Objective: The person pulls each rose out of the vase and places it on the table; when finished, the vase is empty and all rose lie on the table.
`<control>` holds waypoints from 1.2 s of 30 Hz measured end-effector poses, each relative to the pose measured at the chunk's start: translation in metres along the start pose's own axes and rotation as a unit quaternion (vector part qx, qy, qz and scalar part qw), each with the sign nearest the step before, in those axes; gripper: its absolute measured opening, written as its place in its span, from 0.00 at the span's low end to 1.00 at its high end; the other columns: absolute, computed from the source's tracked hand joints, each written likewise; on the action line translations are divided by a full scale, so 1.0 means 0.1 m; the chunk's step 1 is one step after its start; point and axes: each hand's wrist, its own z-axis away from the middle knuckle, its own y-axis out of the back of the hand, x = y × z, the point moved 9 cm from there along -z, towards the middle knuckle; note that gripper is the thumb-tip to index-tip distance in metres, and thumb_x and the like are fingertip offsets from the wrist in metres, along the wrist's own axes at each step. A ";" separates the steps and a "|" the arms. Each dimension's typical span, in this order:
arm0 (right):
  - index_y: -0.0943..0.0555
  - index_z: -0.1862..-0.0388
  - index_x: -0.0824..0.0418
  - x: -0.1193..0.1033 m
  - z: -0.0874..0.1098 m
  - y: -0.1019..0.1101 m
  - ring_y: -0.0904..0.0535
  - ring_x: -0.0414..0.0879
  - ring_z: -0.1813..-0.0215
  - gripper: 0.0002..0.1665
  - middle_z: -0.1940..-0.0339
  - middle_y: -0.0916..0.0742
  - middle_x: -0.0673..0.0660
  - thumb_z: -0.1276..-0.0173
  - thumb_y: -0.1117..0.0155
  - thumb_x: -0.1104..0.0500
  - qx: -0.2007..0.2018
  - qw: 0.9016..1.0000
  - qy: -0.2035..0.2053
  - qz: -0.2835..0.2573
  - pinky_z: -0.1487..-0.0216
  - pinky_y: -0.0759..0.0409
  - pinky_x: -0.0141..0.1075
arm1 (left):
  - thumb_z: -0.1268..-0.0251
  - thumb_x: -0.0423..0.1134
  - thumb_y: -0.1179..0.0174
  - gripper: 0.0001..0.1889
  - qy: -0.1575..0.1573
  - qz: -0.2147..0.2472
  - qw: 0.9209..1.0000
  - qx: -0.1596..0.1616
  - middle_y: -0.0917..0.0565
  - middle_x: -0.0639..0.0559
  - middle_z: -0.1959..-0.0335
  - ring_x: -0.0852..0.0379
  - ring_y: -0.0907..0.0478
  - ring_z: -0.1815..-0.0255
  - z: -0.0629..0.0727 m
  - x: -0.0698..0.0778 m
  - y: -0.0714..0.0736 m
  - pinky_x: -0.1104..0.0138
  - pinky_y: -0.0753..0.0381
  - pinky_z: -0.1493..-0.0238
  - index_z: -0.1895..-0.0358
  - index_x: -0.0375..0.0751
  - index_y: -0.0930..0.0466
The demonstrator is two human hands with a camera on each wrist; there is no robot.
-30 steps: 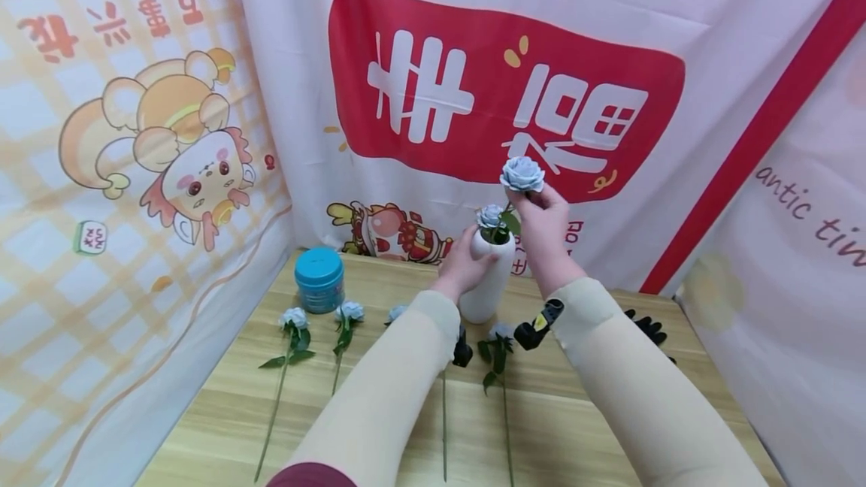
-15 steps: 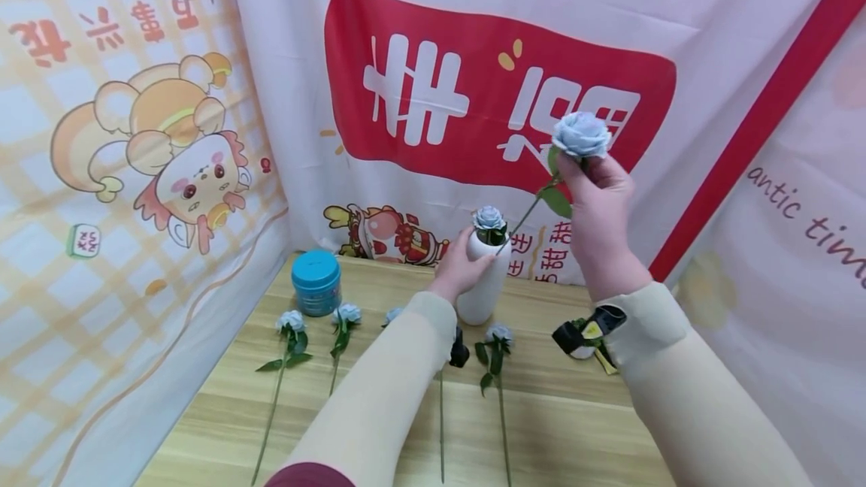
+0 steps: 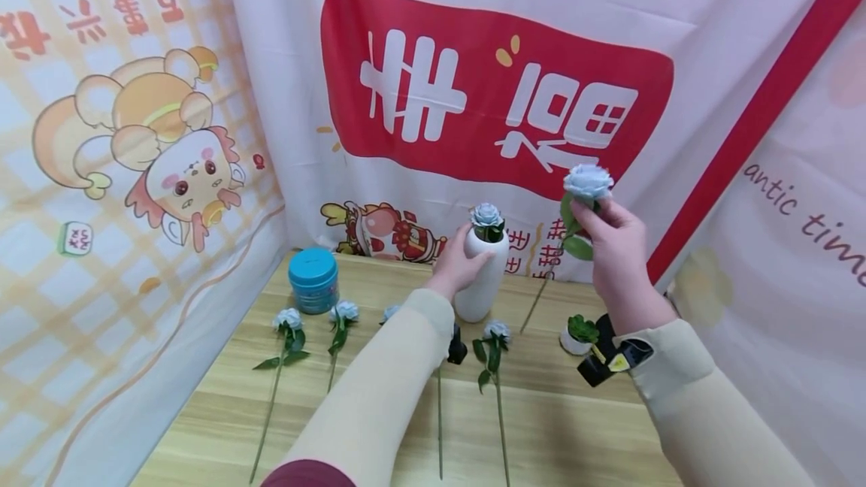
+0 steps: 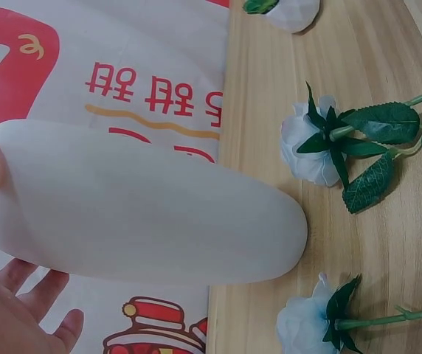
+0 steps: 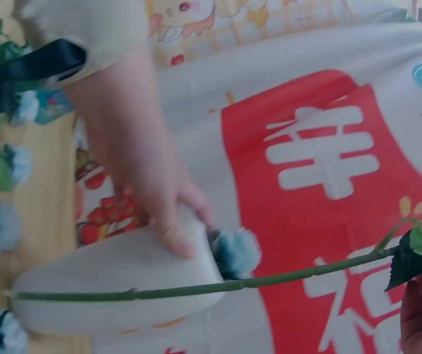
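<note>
A white vase [image 3: 482, 284] stands on the table near its back edge, one pale blue rose [image 3: 487, 216] in its mouth. My left hand [image 3: 458, 265] holds the vase near the rim, thumb and fingers around it. To the right, my right hand [image 3: 619, 250] pinches another pale blue rose [image 3: 588, 183] just below its bloom. That rose's long green stem [image 5: 196, 291] hangs down to the left, beside the vase and outside it. In the left wrist view the vase wall [image 4: 152, 206] fills the middle, and the fingertips [image 4: 45, 295] curve along its side.
Several pale blue roses lie on the table, among them one at the left [image 3: 288, 319] and one in front of the vase [image 3: 497, 331]. A blue-lidded jar [image 3: 314, 280] stands at back left. Right of the vase sits a small potted succulent [image 3: 580, 334]. Printed cloth hangs behind.
My right hand has drawn the rose away from the vase mouth, up and to the right, then lowered it beside the vase. My left hand has stayed on the vase.
</note>
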 end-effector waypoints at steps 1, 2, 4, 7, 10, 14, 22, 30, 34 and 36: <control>0.22 0.33 0.52 0.10 -0.01 0.02 0.26 0.51 0.39 0.34 0.33 0.24 0.55 0.38 0.28 0.46 -0.002 1.000 -0.013 0.016 0.37 0.31 0.49 | 0.36 0.61 0.38 0.41 -0.001 0.003 1.000 0.001 0.36 0.53 0.26 0.45 0.37 0.29 0.02 0.01 0.01 0.41 0.37 0.35 0.23 0.66 0.48; 0.23 0.33 0.54 0.20 -0.02 0.04 0.26 0.50 0.40 0.35 0.33 0.24 0.56 0.37 0.28 0.46 -0.004 0.999 -0.027 0.032 0.39 0.29 0.47 | 0.36 0.61 0.38 0.41 -0.002 0.003 1.000 0.002 0.37 0.52 0.26 0.45 0.37 0.29 0.03 0.02 0.01 0.41 0.36 0.35 0.22 0.65 0.48; 0.25 0.31 0.56 0.41 -0.03 0.09 0.27 0.50 0.42 0.36 0.33 0.25 0.58 0.35 0.30 0.45 -0.008 0.996 -0.053 0.069 0.44 0.26 0.42 | 0.35 0.61 0.38 0.41 -0.005 0.007 1.000 0.004 0.37 0.51 0.26 0.44 0.37 0.29 0.07 0.06 0.04 0.40 0.36 0.36 0.22 0.63 0.47; 0.30 0.28 0.59 0.73 -0.06 0.18 0.30 0.52 0.37 0.40 0.30 0.27 0.60 0.33 0.33 0.43 -0.021 0.988 -0.088 0.124 0.46 0.25 0.40 | 0.34 0.58 0.38 0.41 -0.011 0.014 1.000 0.006 0.37 0.49 0.26 0.42 0.37 0.29 0.14 0.12 0.07 0.40 0.35 0.36 0.22 0.60 0.47; 0.32 0.26 0.60 1.06 -0.09 0.26 0.35 0.56 0.31 0.41 0.27 0.30 0.62 0.31 0.35 0.42 -0.037 0.978 -0.124 0.162 0.40 0.29 0.46 | 0.33 0.57 0.38 0.41 -0.015 0.015 1.000 0.007 0.37 0.49 0.26 0.42 0.37 0.29 0.14 0.13 0.08 0.41 0.35 0.36 0.22 0.58 0.47; 0.32 0.27 0.62 1.53 -0.11 0.37 0.31 0.57 0.35 0.39 0.28 0.30 0.65 0.30 0.36 0.44 -0.052 0.965 -0.164 0.196 0.42 0.28 0.46 | 0.33 0.57 0.38 0.40 -0.017 0.014 1.000 0.008 0.36 0.48 0.26 0.42 0.36 0.30 0.16 0.15 0.10 0.39 0.36 0.36 0.22 0.57 0.46; 0.25 0.38 0.69 2.30 -0.03 0.60 0.22 0.43 0.65 0.29 0.50 0.20 0.63 0.29 0.35 0.50 -0.040 0.954 -0.213 0.209 0.67 0.20 0.35 | 0.33 0.56 0.38 0.40 -0.021 0.014 1.000 0.008 0.36 0.48 0.27 0.41 0.36 0.30 0.18 0.18 0.11 0.40 0.37 0.36 0.22 0.57 0.46; 0.35 0.31 0.78 2.85 0.16 0.60 0.35 0.67 0.33 0.36 0.31 0.33 0.77 0.27 0.39 0.55 -0.112 0.919 -0.226 0.302 0.43 0.25 0.51 | 0.34 0.57 0.38 0.40 -0.013 0.014 1.000 0.007 0.36 0.49 0.27 0.42 0.37 0.30 0.17 0.13 0.10 0.40 0.36 0.36 0.22 0.60 0.46; 0.32 0.37 0.82 3.01 0.21 0.58 0.42 0.73 0.30 0.30 0.32 0.34 0.80 0.30 0.39 0.62 -0.118 0.911 -0.205 0.338 0.36 0.32 0.55 | 0.34 0.58 0.38 0.40 -0.006 0.009 1.000 0.002 0.36 0.50 0.27 0.44 0.37 0.29 0.14 0.09 0.08 0.40 0.35 0.36 0.22 0.62 0.47; 0.28 0.43 0.82 3.05 0.21 0.58 0.40 0.71 0.31 0.24 0.31 0.36 0.80 0.32 0.38 0.66 -0.103 0.917 -0.194 0.332 0.37 0.31 0.52 | 0.34 0.59 0.38 0.40 -0.002 0.007 1.000 0.001 0.37 0.51 0.26 0.44 0.37 0.29 0.12 0.07 0.06 0.40 0.36 0.36 0.22 0.63 0.48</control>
